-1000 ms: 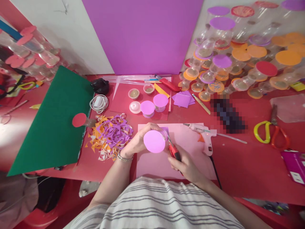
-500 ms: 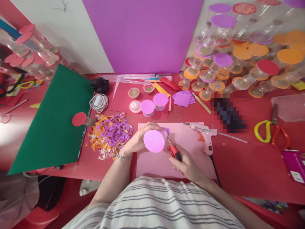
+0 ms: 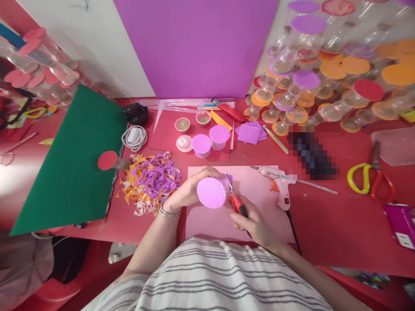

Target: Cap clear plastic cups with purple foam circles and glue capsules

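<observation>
My left hand is closed around a clear plastic hourglass with a round purple end disc facing up. A square-cornered bit of purple sheet shows at the hourglass's far end. My right hand grips scissors with red and black handles. Their blades reach up to the purple sheet beside the disc; how far they are into it I cannot tell. Both hands are above a pink sheet on the red table. The hourglass's body is mostly hidden by the disc and my fingers.
Purple and orange scraps lie at the left, by a green board. A glue gun rests at the right, with yellow-and-orange scissors beyond. Purple-topped hourglasses, purple squares and many finished hourglasses stand behind.
The scissors' blades have shifted slightly up and left along the purple sheet. The hourglass has turned and moved a little to the right in my left hand.
</observation>
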A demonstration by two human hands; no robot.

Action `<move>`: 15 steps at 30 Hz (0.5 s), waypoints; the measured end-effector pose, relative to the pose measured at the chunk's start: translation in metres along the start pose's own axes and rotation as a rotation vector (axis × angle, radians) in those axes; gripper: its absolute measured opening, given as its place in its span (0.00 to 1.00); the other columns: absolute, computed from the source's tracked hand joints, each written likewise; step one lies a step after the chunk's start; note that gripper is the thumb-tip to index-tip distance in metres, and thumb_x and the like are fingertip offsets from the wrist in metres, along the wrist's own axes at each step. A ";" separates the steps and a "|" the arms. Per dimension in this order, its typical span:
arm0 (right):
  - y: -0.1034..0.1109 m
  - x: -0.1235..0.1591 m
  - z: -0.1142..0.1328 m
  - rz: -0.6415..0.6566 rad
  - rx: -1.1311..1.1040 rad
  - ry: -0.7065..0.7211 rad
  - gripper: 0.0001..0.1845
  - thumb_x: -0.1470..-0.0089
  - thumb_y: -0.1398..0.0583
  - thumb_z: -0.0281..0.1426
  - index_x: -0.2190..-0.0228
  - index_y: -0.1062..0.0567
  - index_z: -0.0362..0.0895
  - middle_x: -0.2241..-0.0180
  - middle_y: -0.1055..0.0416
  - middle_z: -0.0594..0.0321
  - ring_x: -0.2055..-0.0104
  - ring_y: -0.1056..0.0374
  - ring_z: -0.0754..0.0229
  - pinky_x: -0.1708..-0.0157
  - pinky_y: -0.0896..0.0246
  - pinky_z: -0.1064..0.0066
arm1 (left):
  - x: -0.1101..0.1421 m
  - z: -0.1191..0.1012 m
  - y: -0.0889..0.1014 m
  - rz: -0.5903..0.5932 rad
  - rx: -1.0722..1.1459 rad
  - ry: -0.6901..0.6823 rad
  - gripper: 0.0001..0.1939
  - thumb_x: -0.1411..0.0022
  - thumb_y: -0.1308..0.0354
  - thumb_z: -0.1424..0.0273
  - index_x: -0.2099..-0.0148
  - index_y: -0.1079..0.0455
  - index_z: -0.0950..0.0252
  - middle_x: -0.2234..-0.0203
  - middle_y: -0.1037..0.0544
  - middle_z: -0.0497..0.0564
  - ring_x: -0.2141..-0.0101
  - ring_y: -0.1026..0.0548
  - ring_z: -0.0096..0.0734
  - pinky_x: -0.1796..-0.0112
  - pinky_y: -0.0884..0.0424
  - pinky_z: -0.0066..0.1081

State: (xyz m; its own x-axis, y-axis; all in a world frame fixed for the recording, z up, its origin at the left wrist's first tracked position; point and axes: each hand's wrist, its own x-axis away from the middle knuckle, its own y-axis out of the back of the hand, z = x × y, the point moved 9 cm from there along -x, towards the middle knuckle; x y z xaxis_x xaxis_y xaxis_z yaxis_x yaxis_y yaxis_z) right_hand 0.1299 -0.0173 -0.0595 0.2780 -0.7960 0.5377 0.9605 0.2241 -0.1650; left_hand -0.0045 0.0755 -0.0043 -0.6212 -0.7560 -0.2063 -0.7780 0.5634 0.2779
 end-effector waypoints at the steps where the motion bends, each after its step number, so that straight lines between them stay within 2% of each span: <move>1: 0.000 0.000 -0.001 0.001 -0.004 -0.004 0.13 0.50 0.37 0.39 0.65 0.33 0.47 0.75 0.43 0.73 0.78 0.49 0.68 0.79 0.52 0.73 | 0.000 -0.001 0.000 0.004 -0.010 -0.012 0.22 0.38 0.35 0.60 0.44 0.29 0.63 0.51 0.22 0.60 0.49 0.24 0.44 0.47 0.28 0.43; 6: 0.000 -0.001 -0.003 -0.001 -0.017 -0.010 0.16 0.51 0.37 0.41 0.64 0.32 0.47 0.76 0.43 0.73 0.78 0.49 0.68 0.80 0.53 0.74 | 0.000 -0.005 0.002 -0.002 -0.041 -0.060 0.20 0.34 0.38 0.60 0.43 0.31 0.63 0.51 0.22 0.60 0.49 0.25 0.42 0.46 0.29 0.42; 9: 0.000 -0.001 -0.001 -0.009 -0.011 -0.007 0.15 0.50 0.37 0.40 0.65 0.33 0.47 0.77 0.43 0.74 0.79 0.48 0.68 0.80 0.52 0.73 | 0.001 -0.005 0.000 0.023 -0.033 -0.046 0.21 0.34 0.39 0.61 0.43 0.32 0.63 0.49 0.23 0.60 0.47 0.26 0.43 0.44 0.31 0.44; 11: -0.001 -0.002 0.001 -0.014 -0.011 0.008 0.14 0.50 0.37 0.40 0.65 0.34 0.47 0.77 0.43 0.74 0.80 0.47 0.68 0.80 0.51 0.73 | 0.002 -0.002 -0.003 0.034 -0.006 -0.023 0.23 0.35 0.38 0.61 0.41 0.34 0.62 0.48 0.24 0.60 0.45 0.27 0.45 0.42 0.33 0.46; 15: 0.000 -0.003 0.003 -0.032 -0.017 0.039 0.15 0.50 0.37 0.40 0.65 0.34 0.47 0.77 0.42 0.74 0.81 0.48 0.68 0.82 0.52 0.73 | 0.008 0.015 -0.007 -0.034 0.068 0.025 0.28 0.40 0.33 0.62 0.40 0.38 0.58 0.43 0.32 0.58 0.43 0.29 0.45 0.43 0.31 0.44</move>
State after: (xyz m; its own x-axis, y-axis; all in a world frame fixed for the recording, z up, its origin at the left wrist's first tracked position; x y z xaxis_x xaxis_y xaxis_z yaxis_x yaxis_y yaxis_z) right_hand 0.1292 -0.0128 -0.0586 0.2466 -0.8241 0.5099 0.9684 0.1892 -0.1625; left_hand -0.0050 0.0704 -0.0216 -0.5922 -0.7828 -0.1913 -0.8039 0.5578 0.2062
